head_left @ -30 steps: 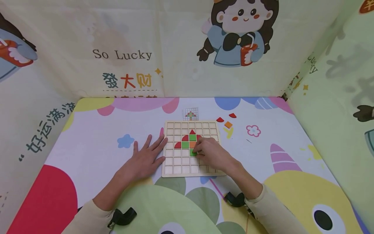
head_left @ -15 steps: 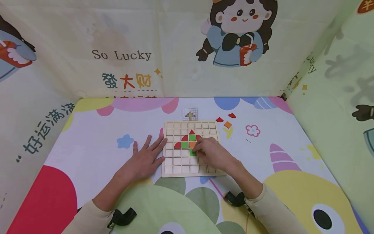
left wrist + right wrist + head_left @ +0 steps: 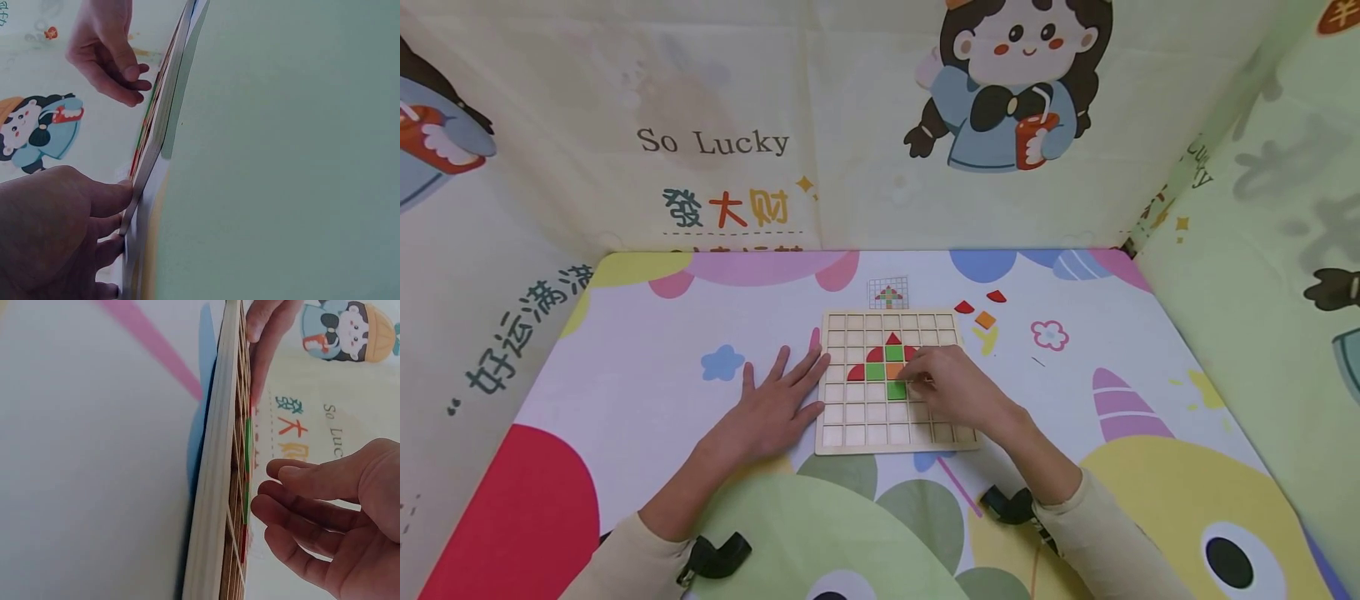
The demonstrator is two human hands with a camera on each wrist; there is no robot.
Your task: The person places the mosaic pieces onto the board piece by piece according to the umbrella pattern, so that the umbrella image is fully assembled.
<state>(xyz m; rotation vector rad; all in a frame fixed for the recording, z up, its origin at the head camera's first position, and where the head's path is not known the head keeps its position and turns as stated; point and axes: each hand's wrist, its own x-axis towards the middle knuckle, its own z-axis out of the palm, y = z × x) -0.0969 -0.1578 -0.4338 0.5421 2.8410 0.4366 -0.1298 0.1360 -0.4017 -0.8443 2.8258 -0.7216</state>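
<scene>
A wooden grid board (image 3: 854, 435) lies on the printed table cover. Set in its cells are a red triangle (image 3: 892, 339), green squares (image 3: 875, 372), red quarter-round pieces (image 3: 857, 373) and an orange square (image 3: 895, 372). My left hand (image 3: 778, 408) lies with fingers spread, fingertips and thumb against the board's left edge. Over the right half of the board is my right hand (image 3: 958, 387), covering several cells. In the right wrist view its loosely bent fingers (image 3: 300, 512) hold nothing and stand just off the board's face. The lower green square (image 3: 897, 390) lies flat by its fingertips.
Behind the board lies a small printed pattern card (image 3: 888, 293). Two loose red pieces (image 3: 965, 307) and a loose orange square (image 3: 986, 320) lie past the board's far right corner. Printed cloth walls (image 3: 850, 192) surround the table's back and sides.
My right hand has lifted off the lower green square and shifted slightly up and to the right, so more of that square shows. The left hand has stayed at the board's edge.
</scene>
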